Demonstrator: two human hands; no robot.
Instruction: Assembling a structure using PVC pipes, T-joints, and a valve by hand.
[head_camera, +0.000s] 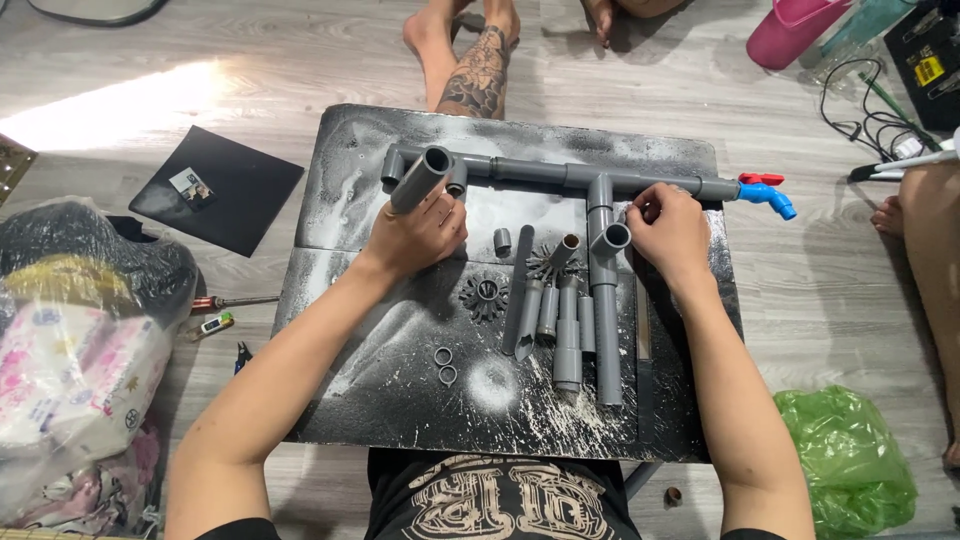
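Seen from above, a person sits on a grey wood-look floor before a low black surface streaked with white dust. The left hand is closed in a full grip around a short, thick grey plastic pipe, holding it tilted so that its open round end faces up and away from the body; the fingers wrap the lower part of the pipe and the upper part stands clear above the hand. The right hand rests at the far right of the surface with its fingertips pinched together in a narrow grip; whether it holds something small cannot be told. It sits just beside a grey elbow fitting and touches or nearly touches a long assembly of joined grey plastic pipes, which runs across the far edge of the surface, with one branch coming down toward the person. At the right end of that assembly is a blue plastic tap with a red handle. Between the two hands lie several loose grey pipe offcuts, a small grey sleeve, a dark toothed disc and two small grey rings. On the floor to the left lie a black square mat and a screwdriver; a green plastic bag lies to the right. Another person's tattooed leg shows beyond the surface.
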